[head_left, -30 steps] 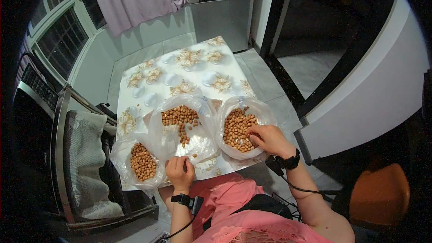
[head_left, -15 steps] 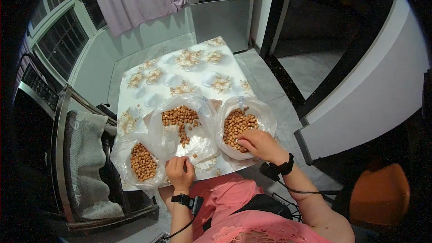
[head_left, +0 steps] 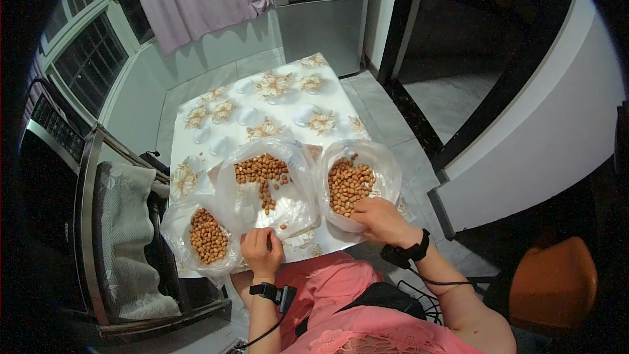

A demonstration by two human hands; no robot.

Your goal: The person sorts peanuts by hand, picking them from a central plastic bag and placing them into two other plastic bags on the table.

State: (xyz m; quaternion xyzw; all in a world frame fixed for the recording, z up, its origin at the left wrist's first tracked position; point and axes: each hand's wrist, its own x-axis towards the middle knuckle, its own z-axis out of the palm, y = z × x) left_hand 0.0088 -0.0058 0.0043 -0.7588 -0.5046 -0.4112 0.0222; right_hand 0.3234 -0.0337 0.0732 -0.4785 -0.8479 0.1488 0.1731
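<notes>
Three clear plastic bags hold brown peanuts. My right hand [head_left: 381, 220] is at the near side of the right bag [head_left: 388, 165], fingers curled down beside its peanuts [head_left: 347, 185]; what the fingertips hold is hidden. At the table's near edge my left hand [head_left: 262, 248] is curled closed, between the left bag [head_left: 171, 226] and the middle bag [head_left: 304, 187]. Anything inside its fingers is out of sight. The middle bag's peanuts [head_left: 262, 170] lie mostly toward its far side, and a single peanut [head_left: 283, 227] sits near my left hand. More peanuts [head_left: 208, 236] fill the left bag.
A flowered cloth covers the table [head_left: 262, 101]. To the left stands a metal-framed rack [head_left: 92, 223] with a cloth over it. A fridge [head_left: 321, 33] is beyond the table, and an orange chair [head_left: 553, 282] is at the right. Cables run from both wristbands.
My right hand has shifted slightly toward me and to the right within the right bag. The peanuts there look rearranged. My left hand stays where it was.
</notes>
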